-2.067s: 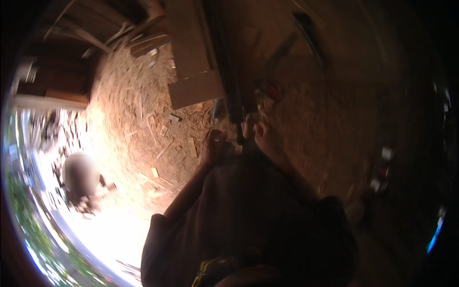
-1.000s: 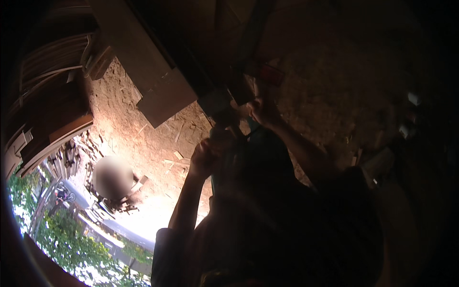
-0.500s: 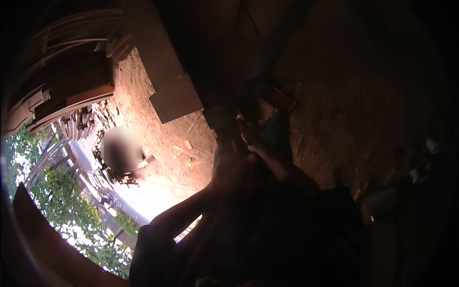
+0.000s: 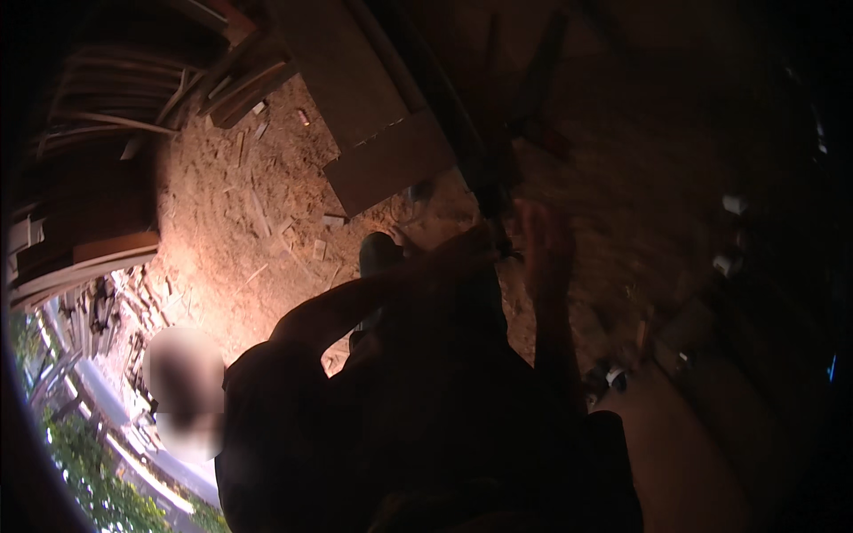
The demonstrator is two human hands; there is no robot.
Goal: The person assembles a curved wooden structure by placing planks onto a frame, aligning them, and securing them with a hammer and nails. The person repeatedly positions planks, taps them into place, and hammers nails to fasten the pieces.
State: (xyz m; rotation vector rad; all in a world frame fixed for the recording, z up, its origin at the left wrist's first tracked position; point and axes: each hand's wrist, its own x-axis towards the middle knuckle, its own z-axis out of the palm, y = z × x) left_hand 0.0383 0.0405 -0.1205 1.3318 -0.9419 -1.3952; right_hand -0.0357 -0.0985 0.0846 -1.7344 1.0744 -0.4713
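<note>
My left arm reaches across to the right, and my left hand is at the near end of a long dark bar. Its fingers are lost in shadow. Just right of it, my right hand is raised with its fingers stretched out, slightly blurred, and nothing shows in it. Beside the bar, on its left, lies a flat brown board with a squared end. Whether either hand touches the bar is too dark to make out.
Wood scraps litter the sawdust-covered ground. Stacked planks stand at the far left. A person, blurred out, is at the lower left by the bright outdoor opening. Pale small objects lie in shadow at right.
The view has swung, shifting the board and the person within it. My hands, close together before, are now spread apart; the right is raised and the left arm reaches farther across.
</note>
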